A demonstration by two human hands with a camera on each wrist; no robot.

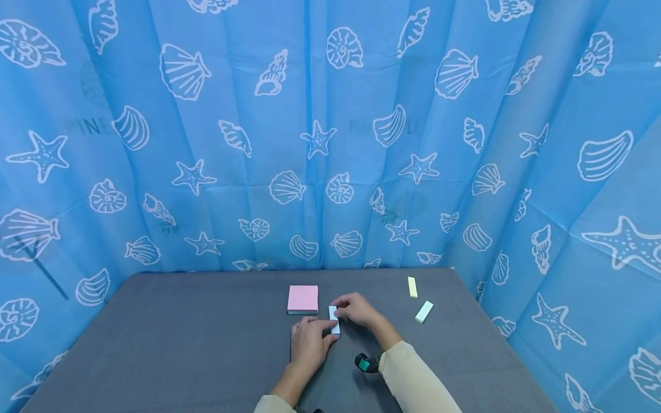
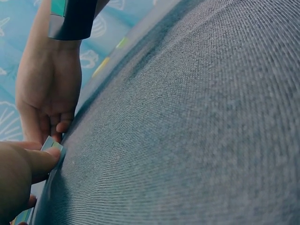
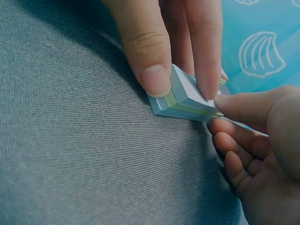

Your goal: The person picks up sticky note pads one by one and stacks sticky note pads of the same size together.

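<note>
A narrow stack of sticky note pads (image 1: pixel 333 312) lies on the grey cloth, pale blue on top with a yellow-green layer (image 3: pixel 174 102) and more blue beneath. With thumb at its near end and index finger over the top, my left hand (image 1: pixel 308 343) grips the stack. Farther along, my right hand (image 1: pixel 356 310) pinches the far part between thumb and fingers. In the right wrist view the left thumb (image 3: pixel 150 70) presses the layered end, and the upper pad sits slightly skewed. The left wrist view shows the right palm (image 2: pixel 49 89) beyond the stack.
A square sticky note stack (image 1: pixel 303 298), pink on top, sits just left of and behind the hands. Right of them lie a narrow yellow pad (image 1: pixel 412 287) and a pale green pad (image 1: pixel 424 311). A blue shell-patterned curtain (image 1: pixel 330 143) hangs along the table's back.
</note>
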